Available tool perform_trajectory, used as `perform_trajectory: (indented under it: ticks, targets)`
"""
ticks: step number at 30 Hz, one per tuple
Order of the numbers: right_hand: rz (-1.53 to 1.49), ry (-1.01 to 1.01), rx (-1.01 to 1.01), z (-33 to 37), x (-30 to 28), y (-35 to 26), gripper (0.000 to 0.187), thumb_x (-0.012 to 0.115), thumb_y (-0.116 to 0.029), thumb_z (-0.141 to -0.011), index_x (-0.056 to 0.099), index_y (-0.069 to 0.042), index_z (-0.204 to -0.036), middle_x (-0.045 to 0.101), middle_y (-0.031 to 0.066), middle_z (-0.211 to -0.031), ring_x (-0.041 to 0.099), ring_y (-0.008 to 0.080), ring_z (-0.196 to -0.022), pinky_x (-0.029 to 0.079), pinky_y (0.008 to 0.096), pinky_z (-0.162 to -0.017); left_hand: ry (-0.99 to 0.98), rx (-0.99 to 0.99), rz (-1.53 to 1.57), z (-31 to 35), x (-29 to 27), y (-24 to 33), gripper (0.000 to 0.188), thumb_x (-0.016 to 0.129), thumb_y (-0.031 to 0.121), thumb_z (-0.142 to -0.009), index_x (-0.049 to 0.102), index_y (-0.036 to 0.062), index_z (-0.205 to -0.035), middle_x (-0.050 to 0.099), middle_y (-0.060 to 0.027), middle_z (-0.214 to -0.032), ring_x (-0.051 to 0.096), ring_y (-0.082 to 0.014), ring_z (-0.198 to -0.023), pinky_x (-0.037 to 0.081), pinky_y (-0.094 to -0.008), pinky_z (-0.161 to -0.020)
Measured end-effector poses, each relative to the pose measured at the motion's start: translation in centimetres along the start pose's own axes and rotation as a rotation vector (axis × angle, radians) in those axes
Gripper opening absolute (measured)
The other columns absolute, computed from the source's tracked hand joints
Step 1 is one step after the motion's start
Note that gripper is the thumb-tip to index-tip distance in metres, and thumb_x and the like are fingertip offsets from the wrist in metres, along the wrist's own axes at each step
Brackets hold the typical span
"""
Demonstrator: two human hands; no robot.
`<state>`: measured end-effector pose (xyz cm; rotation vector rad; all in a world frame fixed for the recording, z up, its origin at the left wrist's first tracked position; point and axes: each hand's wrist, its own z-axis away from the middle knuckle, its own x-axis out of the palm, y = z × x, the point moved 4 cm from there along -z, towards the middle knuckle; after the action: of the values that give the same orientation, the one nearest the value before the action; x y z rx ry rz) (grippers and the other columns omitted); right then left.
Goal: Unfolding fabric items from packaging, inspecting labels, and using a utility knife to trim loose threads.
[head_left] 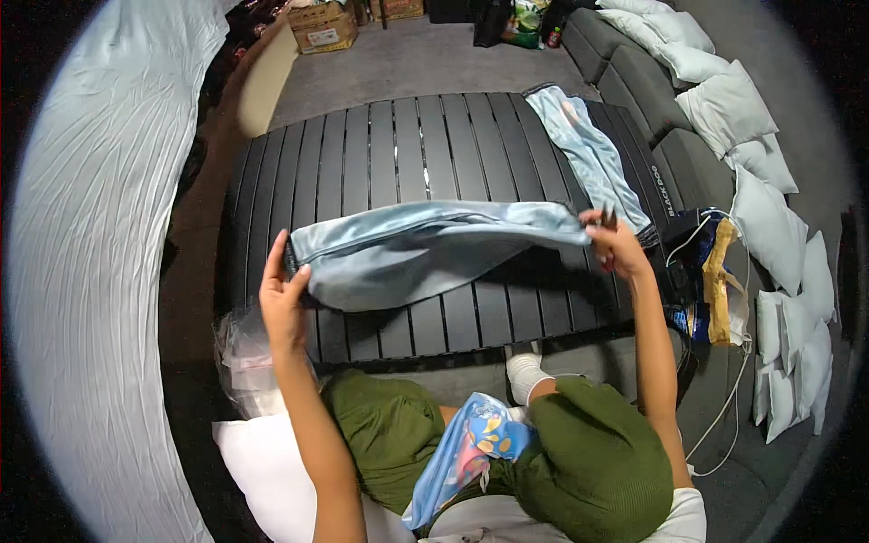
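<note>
A long light-blue cloth sleeve (407, 258) with dark bands at its ends is stretched level above the black slatted table. My left hand (286, 294) grips its left end, thumb in front and fingers behind. My right hand (618, 244) is closed on the other end. A small dark pointed thing (609, 220) shows at the right fingers; its kind is unclear. A second light-blue cloth sleeve (588, 149) with dark ends lies along the right side of the table. Across my lap rests a blue patterned cloth (471, 452).
The slatted table (362, 167) stands before my knees. Clear plastic wrapping (249, 362) lies by its near left corner. On the right are a grey sofa (634, 90) with white pillows (769, 213), a blue and yellow bag (720, 281) and a white cable (724, 421). Boxes (323, 27) stand far back.
</note>
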<state>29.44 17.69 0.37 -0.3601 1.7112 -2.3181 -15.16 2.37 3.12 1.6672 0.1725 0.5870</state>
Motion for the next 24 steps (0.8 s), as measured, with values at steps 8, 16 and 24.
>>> perform_trajectory:
  ticks: [8,16,24]
  targets:
    - [0.185,-0.200,0.455,1.5,0.7,8.2,0.026,0.062,-0.029,-0.078,0.052,-0.007,-0.089,0.064,0.0099,-0.081,0.029,0.0034,-0.038,0.026,0.0201,-0.036,-0.448,-0.497,-1.233,0.3,-7.9,-7.4,0.062,0.064,0.003,-0.068,0.041,0.0012,-0.126,0.047,-0.0155,-0.125,0.044,-0.0237,-0.117,0.034,-0.0298,-0.097]
    - [0.305,-0.015,0.391,1.3,3.5,7.0,0.025,0.066,-0.029,-0.073,0.055,-0.009,-0.082,0.059,0.0013,-0.070,0.031,0.0047,-0.039,0.025,0.0205,-0.038,-0.344,0.109,-1.321,1.1,1.0,-7.1,0.050,0.061,0.019,-0.077,0.045,0.0046,-0.122,0.032,-0.0213,-0.134,0.035,-0.0363,-0.121,0.030,-0.0394,-0.100]
    - [0.324,-0.183,0.381,3.0,6.9,6.2,0.032,0.070,-0.026,-0.072,0.044,-0.011,-0.060,0.039,-0.0038,-0.044,0.035,0.0062,-0.034,0.023,0.0229,-0.029,-0.736,0.180,-0.858,6.4,14.3,-8.3,0.036,0.051,0.017,-0.086,0.048,0.0068,-0.120,0.038,-0.0149,-0.132,0.034,-0.0313,-0.123,0.027,-0.0380,-0.102]
